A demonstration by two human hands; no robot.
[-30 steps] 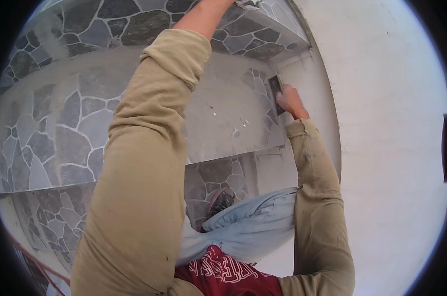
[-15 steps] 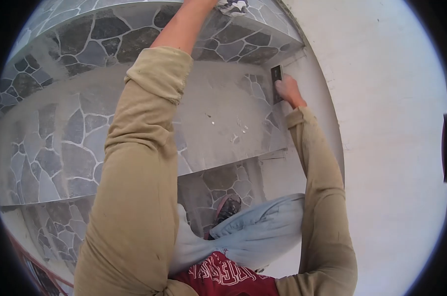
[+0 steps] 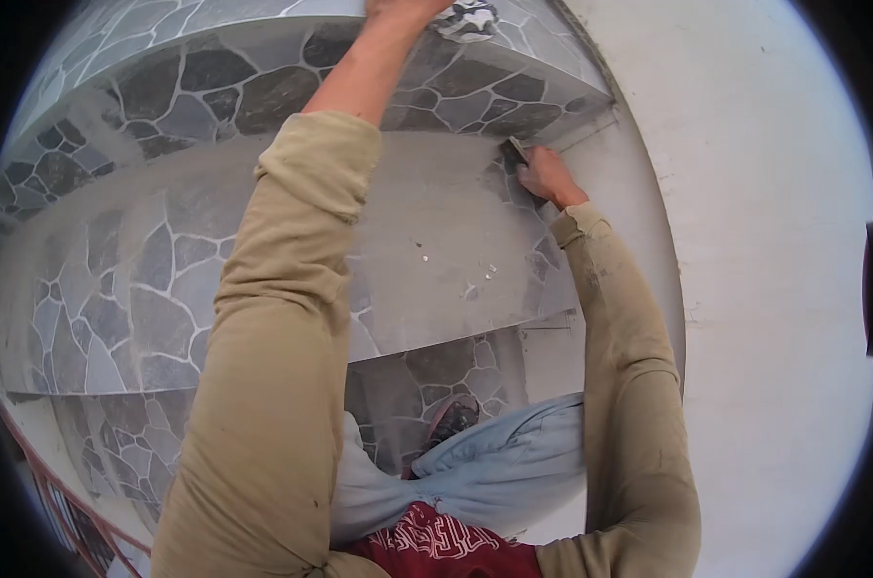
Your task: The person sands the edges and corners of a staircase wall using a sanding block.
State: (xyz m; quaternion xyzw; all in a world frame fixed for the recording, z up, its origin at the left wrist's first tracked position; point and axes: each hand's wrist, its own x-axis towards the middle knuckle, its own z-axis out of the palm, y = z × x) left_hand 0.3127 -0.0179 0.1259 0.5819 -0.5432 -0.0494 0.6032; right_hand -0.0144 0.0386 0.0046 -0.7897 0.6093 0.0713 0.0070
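Observation:
My right hand (image 3: 549,176) is closed around a dark flat block (image 3: 514,152) with a pale edge. It presses low over the stone-patterned step (image 3: 436,202), near the corner where the step meets the pale wall. What kind of tool the block is, I cannot make out. At the top edge of the view, my left hand (image 3: 403,8) is cut off by the frame, so its fingers are hidden. Right beside that hand, a crumpled black-and-white cloth (image 3: 467,21) lies on the upper step.
A smooth pale wall (image 3: 764,270) runs along the right side. Small light crumbs (image 3: 491,272) lie on the step. Below, my shoe (image 3: 453,422) stands on a lower step. A reddish railing (image 3: 65,501) shows at the lower left.
My right hand has moved left with the block, away from the wall, and the block is now tilted. The view has shifted slightly, so more of my left hand shows.

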